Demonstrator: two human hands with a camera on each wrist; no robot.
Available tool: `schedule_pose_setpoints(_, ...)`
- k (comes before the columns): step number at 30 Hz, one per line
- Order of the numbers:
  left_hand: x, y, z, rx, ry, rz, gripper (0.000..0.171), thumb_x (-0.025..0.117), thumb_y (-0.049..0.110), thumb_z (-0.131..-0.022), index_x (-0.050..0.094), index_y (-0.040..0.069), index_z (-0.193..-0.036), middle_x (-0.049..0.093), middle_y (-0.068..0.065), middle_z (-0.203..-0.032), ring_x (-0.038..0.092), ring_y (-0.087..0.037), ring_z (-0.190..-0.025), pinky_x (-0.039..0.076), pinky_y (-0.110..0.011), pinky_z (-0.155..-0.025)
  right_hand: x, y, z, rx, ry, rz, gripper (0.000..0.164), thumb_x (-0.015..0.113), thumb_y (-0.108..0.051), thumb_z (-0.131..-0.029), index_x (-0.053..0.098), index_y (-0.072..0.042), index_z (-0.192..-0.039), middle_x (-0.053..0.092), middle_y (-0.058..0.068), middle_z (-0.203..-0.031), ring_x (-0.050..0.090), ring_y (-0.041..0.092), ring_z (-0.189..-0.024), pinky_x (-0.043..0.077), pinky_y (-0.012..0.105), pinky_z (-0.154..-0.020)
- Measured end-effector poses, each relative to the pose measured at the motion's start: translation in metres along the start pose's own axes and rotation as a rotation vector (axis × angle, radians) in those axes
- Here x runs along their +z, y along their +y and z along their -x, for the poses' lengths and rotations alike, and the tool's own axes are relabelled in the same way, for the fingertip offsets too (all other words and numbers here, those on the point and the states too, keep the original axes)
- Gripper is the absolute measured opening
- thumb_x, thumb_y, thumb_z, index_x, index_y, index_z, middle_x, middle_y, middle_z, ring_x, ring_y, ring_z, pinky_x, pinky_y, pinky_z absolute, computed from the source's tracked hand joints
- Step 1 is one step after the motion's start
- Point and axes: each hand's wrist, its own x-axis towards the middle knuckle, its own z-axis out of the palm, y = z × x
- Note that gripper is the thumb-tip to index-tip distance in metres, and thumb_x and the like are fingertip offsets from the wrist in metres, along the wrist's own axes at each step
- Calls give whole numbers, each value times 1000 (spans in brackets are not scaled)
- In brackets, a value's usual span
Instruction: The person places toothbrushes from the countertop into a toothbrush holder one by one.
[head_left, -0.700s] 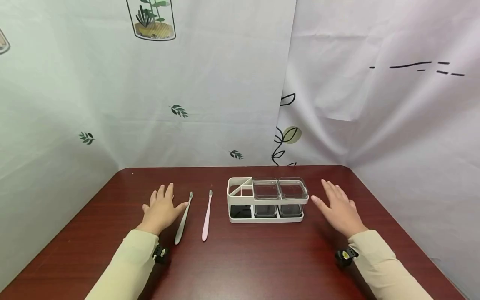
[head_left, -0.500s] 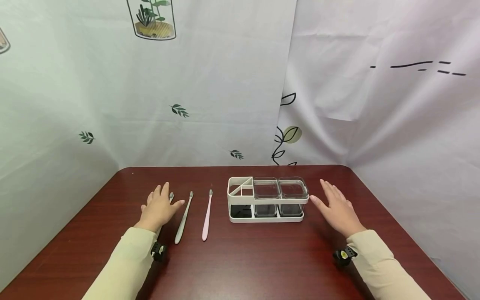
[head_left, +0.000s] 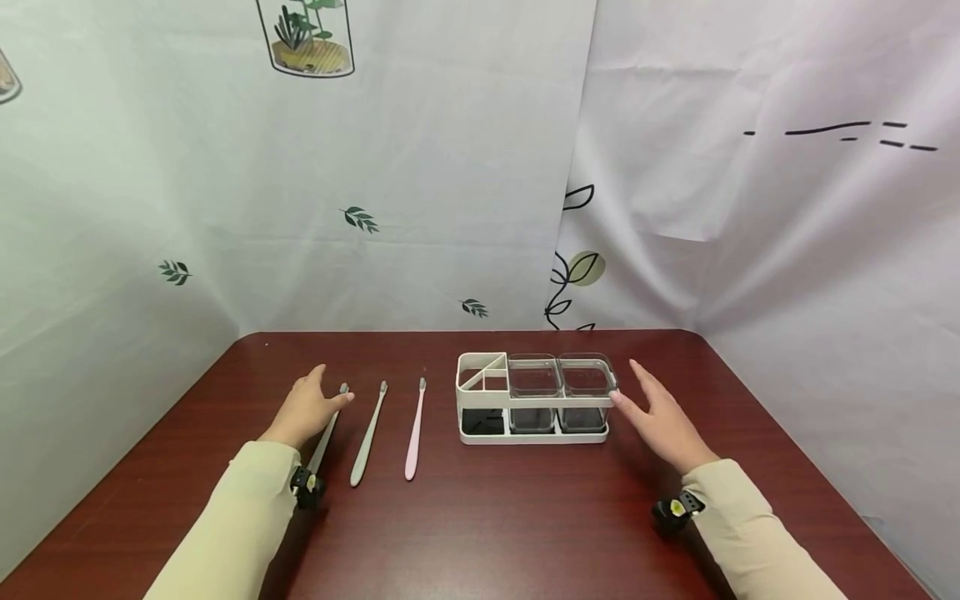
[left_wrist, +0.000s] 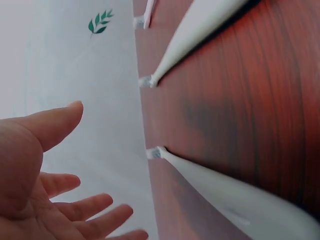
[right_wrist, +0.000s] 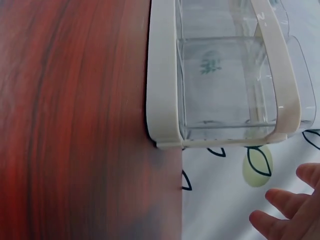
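My left hand (head_left: 303, 410) hovers at the left of the table with spread, straight fingers and holds nothing. Just beside it lies a pale toothbrush (head_left: 324, 440), partly covered by the wrist device in the head view. A grey-green toothbrush (head_left: 367, 437) and a pink toothbrush (head_left: 415, 433) lie farther right, bristle ends pointing away. The left wrist view shows the thumb (left_wrist: 57, 122) and fingers apart from the nearest toothbrush (left_wrist: 240, 200). My right hand (head_left: 663, 421) has extended fingers, its thumb tip right at the right end of a white toothbrush rack (head_left: 534, 439).
Two clear cups (head_left: 534, 379) sit in the rack's middle and right places; its left section has a diagonal divider. A dark red wooden table (head_left: 480, 533) carries everything. Patterned white cloth (head_left: 420, 167) hangs behind and at the sides.
My left hand has moved left, uncovering the leftmost toothbrush that it hid before. My right hand has shifted slightly left, closer to the rack. Toothbrushes and rack stay in place.
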Motion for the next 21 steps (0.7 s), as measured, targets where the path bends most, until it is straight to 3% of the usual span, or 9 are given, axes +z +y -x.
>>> schedule_pose_setpoints(3,-1,-5,-3,3,-2,16,79,57,23,-96,10,-14,-147,16,-42,-146,21,-56,-133,29,-66,-103,2,-2,-1,12,-10,-49,80,52,-49,-96,16,-8,-155,18,24,-157,19,45,-142,21,64,-109)
schedule_pose_setpoints(11,-2,-19,-10,1,-6,52,66,58,18,-95,26,-14,-144,40,-41,-133,47,-53,-116,47,-56,-87,6,-3,-4,45,-21,-95,81,53,-49,-96,16,-9,-155,18,22,-157,19,45,-142,22,65,-108)
schedule_pose_setpoints(21,2,-28,-19,-42,-24,199,58,59,6,-93,32,-14,-141,44,-40,-128,56,-46,-107,54,-44,-80,15,-1,-9,64,-17,-146,77,53,-47,-96,19,-9,-154,23,21,-156,21,43,-142,23,64,-109)
